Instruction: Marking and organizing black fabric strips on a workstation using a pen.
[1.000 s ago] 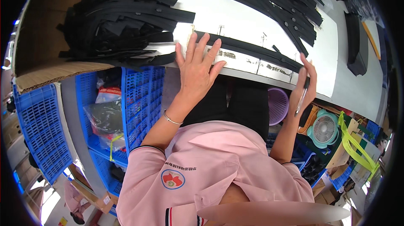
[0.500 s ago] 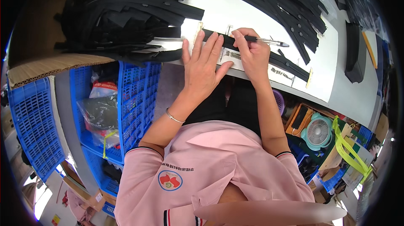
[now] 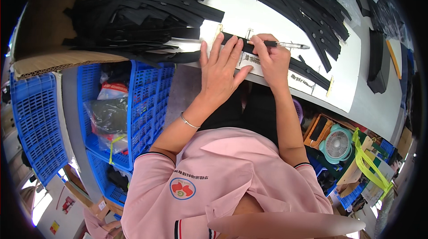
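Pinched in the right hand's grip (image 3: 272, 58) is a pen (image 3: 285, 44), its pale tip pointing toward the right of the frame, while the fingers curl closed around its dark barrel just above a long black strip (image 3: 307, 72) that lies slantwise across the white table (image 3: 249, 14). Beside it, the left hand (image 3: 221, 72) lies flat with its fingers spread wide, the palm at the table's near edge and the fingertips pressing on the left end of the same strip, so that hand pinches nothing. Both hands sit near the middle of the frame, almost touching each other. A light template with dark markings (image 3: 254, 61) shows under the strip between the two hands. At the upper left, a big heap of black strips (image 3: 133, 12) rests on a sheet of cardboard (image 3: 49, 56); another fan of black strips (image 3: 294, 3) spreads across the upper right. Below the table edge, on the left, stand blue plastic crates (image 3: 142, 101), and at the lower right a small teal fan (image 3: 337, 143) sits among clutter. A thin bracelet (image 3: 189, 122) circles the left wrist.
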The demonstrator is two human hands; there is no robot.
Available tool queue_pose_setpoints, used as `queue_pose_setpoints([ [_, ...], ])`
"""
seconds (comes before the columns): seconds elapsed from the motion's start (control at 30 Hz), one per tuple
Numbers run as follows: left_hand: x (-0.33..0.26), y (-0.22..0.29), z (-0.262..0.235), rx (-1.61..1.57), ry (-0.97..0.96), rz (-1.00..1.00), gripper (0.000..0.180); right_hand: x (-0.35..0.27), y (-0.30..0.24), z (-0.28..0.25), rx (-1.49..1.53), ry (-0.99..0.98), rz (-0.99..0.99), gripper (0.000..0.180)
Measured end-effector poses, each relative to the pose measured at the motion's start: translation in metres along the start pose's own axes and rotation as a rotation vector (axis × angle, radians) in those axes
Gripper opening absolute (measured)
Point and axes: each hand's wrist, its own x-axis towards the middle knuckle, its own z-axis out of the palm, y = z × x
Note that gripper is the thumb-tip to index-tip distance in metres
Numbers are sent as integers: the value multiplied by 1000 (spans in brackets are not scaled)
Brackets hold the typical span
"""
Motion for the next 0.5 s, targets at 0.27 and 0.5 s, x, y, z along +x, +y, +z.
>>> queue_pose_setpoints([
  [0.27, -2, 3, -6, 61, -20, -23, 68, -1, 6, -5, -159, -122, -49, 29],
  [0.5, -8, 7, -1, -6, -16, -8, 68, -9, 9, -16, 78, -171, 90, 21],
])
